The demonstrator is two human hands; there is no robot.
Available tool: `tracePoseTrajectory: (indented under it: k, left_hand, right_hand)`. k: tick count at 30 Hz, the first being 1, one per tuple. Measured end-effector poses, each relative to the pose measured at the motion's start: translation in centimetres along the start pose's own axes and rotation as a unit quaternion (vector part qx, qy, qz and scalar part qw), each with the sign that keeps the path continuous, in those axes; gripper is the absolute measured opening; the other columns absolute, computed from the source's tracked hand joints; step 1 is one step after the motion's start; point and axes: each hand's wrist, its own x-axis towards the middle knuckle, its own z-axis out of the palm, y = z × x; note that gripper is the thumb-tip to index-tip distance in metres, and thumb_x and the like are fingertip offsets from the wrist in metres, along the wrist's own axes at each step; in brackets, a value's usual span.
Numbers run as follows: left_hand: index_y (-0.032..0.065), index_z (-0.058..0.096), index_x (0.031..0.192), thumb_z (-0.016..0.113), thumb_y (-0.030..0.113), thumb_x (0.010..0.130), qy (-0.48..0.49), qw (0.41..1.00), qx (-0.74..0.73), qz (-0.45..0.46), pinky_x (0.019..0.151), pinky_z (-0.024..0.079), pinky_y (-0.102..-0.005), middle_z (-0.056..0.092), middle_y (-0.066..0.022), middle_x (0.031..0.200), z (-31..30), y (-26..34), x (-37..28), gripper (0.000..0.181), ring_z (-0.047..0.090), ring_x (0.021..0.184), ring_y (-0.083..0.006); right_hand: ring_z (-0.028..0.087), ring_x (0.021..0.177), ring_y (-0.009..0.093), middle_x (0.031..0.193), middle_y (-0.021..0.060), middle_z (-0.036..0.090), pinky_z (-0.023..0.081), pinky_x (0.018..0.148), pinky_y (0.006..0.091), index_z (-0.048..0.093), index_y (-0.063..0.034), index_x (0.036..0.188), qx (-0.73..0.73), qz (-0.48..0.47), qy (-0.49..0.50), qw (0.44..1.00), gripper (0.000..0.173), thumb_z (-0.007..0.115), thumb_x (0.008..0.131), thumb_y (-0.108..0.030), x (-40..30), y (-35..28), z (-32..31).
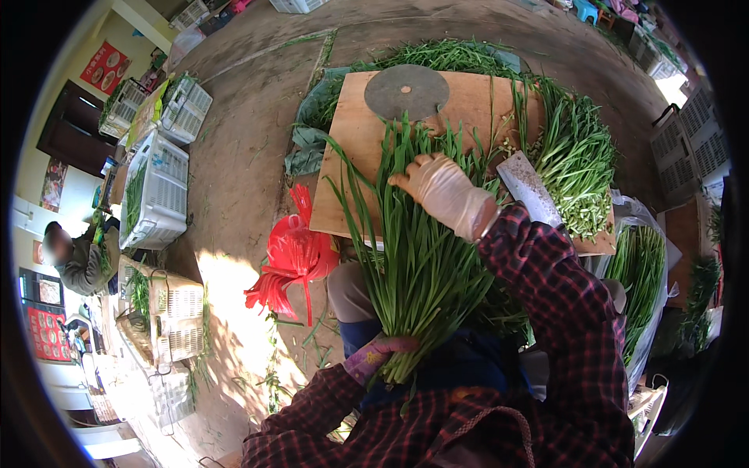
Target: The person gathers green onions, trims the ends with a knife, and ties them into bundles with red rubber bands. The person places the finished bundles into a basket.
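Observation:
A large bunch of long green leafy stalks, likely garlic chives [409,275], fans upward from my lap over the near edge of a plywood board [351,175]. My left hand [383,354], in a patterned purple glove, grips its pale stem ends. My right hand [442,187], in a thin whitish glove, lies on the upper leaves with its fingers partly spread; whether it pinches any leaf is unclear. A wide metal cleaver blade [529,187] rests right of this hand. Beside it is a pile of trimmed stalks [576,152], cut ends towards me. A dark round disc [406,92] lies at the board's far side.
Red plastic ties [298,251] hang left of the board. More loose greens [445,55] lie behind it. A clear bag of stalks [638,281] stands at right. White plastic crates [155,190] line the left, where a person [88,263] handles greens.

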Motion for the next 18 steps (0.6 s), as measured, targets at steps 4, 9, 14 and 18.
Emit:
tracePoseTrajectory:
  k: [4, 9, 14, 18]
  left_hand:
    - [0.0019, 0.058, 0.122, 0.069, 0.008, 0.081, -0.003, 0.997, -0.066, 0.030, 0.081, 0.053, -0.0310, 0.067, -0.0098, 0.106, -1.9, -2.2, 2.2, 0.043, 0.065, 0.091, -0.0176]
    - [-0.0001, 0.053, 0.127, 0.055, 0.014, 0.094, 0.058, 0.993, 0.101, -0.013, 0.093, 0.046, -0.0277, 0.061, -0.0077, 0.121, 4.0, 2.1, -0.9, 0.036, 0.058, 0.107, -0.0137]
    - [0.0017, 0.057, 0.123, 0.070, 0.009, 0.081, -0.026, 0.996, -0.005, 0.080, 0.081, 0.053, -0.0297, 0.065, -0.0094, 0.109, -2.7, -2.9, 3.2, 0.045, 0.065, 0.092, -0.0170]
    - [0.0007, 0.055, 0.125, 0.063, 0.013, 0.088, 0.005, 1.000, -0.018, 0.009, 0.085, 0.051, -0.0294, 0.064, -0.0088, 0.112, -4.5, -3.0, 1.6, 0.041, 0.063, 0.096, -0.0154]
  right_hand:
    - [0.062, 0.084, 0.022, 0.081, 0.0011, 0.064, 0.049, 0.073, 0.0347, 0.068, -0.0131, 0.084, 0.003, -0.048, 0.009, 0.999, 0.012, 0.058, 0.078, -0.014, 1.3, -0.8, 0.9]
    - [0.066, 0.078, 0.025, 0.085, 0.0104, 0.067, 0.052, 0.068, 0.0356, 0.068, -0.0076, 0.092, 0.443, 0.248, 0.289, 0.812, 0.016, 0.055, 0.085, -0.013, -1.0, 8.8, 2.0]
    - [0.066, 0.076, 0.025, 0.079, 0.0066, 0.064, 0.052, 0.064, 0.0371, 0.064, -0.0142, 0.108, 0.002, 0.045, 0.046, 0.998, 0.030, 0.058, 0.079, -0.008, -1.2, 0.1, -2.4]
    - [0.063, 0.074, 0.024, 0.072, 0.0027, 0.060, 0.049, 0.065, 0.0372, 0.069, -0.0141, 0.086, 0.054, -0.050, 0.037, 0.997, 0.013, 0.058, 0.080, -0.016, 0.8, -1.0, 2.1]
